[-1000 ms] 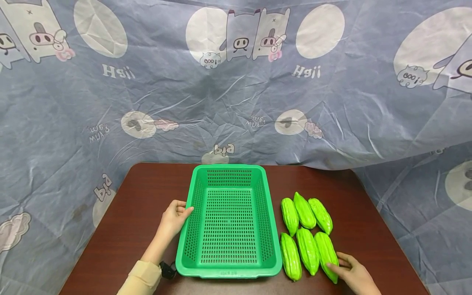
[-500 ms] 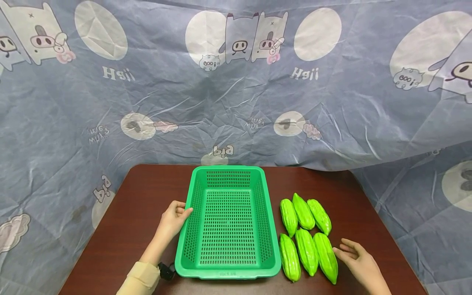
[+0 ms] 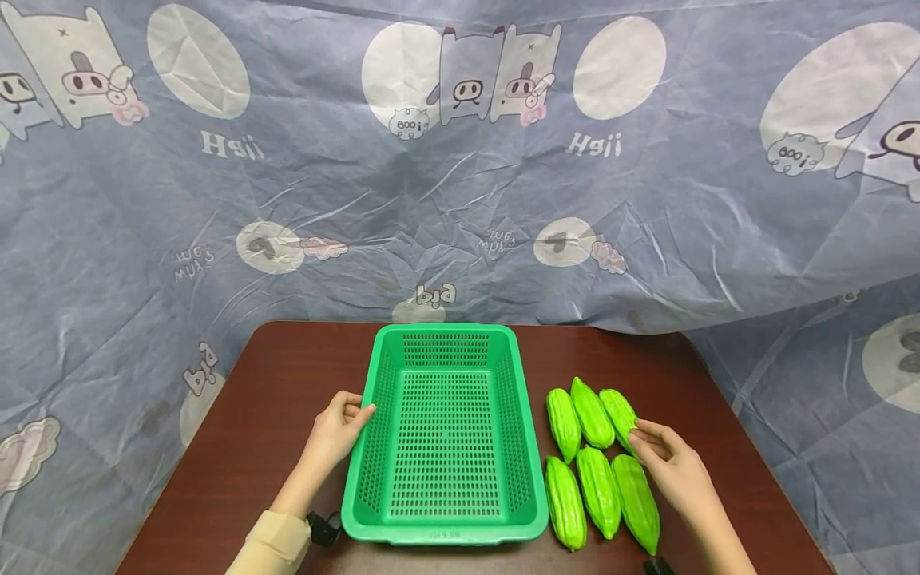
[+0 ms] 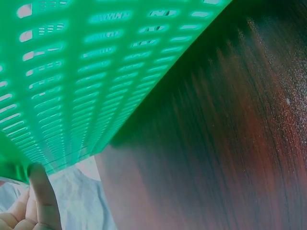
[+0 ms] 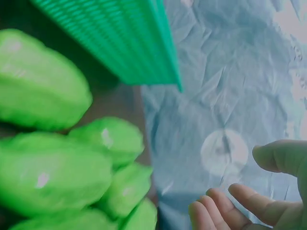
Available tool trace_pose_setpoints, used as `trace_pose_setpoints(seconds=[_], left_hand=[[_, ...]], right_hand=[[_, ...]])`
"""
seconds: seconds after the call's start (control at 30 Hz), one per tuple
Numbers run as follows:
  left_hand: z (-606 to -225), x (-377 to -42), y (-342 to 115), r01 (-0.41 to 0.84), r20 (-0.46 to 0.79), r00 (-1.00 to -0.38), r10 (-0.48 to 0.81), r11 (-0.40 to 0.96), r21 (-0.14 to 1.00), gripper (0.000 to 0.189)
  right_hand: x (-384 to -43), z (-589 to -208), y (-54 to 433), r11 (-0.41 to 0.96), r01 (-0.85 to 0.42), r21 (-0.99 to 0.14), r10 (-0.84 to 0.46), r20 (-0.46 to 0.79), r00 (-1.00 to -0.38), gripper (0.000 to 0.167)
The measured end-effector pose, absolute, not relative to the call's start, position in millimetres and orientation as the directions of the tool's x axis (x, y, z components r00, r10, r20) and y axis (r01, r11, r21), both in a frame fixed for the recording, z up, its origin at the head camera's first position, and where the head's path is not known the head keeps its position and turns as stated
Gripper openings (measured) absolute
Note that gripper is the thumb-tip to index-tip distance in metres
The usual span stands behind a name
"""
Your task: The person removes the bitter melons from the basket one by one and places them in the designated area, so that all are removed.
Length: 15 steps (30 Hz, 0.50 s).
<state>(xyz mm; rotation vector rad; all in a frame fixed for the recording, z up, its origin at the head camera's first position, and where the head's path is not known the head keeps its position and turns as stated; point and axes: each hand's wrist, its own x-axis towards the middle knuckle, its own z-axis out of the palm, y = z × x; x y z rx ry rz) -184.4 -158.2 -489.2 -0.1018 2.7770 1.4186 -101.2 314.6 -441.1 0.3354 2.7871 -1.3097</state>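
Note:
A green perforated plastic basket stands on the table, with nothing inside it. My left hand grips its left rim, thumb on top and fingers below. In the left wrist view, the hand shows at the basket's side wall. Right of the basket, several bright green bitter melons lie in two rows. My right hand is over the far right bitter melon, partly hiding it; contact cannot be told. In the right wrist view, that hand has its thumb and fingers apart, holding nothing.
The dark brown table runs on both sides of the basket. A blue-grey patterned cloth hangs behind it. A small black object sits near my left wrist, and another near my right forearm.
My right hand has left the near right bitter melon and moved away from me to the far right one. My left hand and the basket stay in place.

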Motion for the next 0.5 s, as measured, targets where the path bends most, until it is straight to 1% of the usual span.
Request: trace_pose_setpoints(seconds=[0.17,0.37,0.5], left_hand=[[-487,-184,-160,-0.068,-0.042,-0.998,-0.056,0.597,0.799,0.036],[-479,-185,-163,-0.06,-0.006,-0.996,-0.09,0.618,0.784,0.03],[-470,-189,-166,-0.039,0.031,-0.995,-0.099,0.628,0.777,0.031]], right_hand=[[-114,-427,294,0.639,0.145,-0.756,0.149,-0.063,-0.987,0.062],[-132,-412,268,0.613,0.065,-0.787,0.118,0.01,-0.993,0.051],[-147,-406,251,0.618,0.007,-0.786,0.106,0.075,-0.991,0.045]])
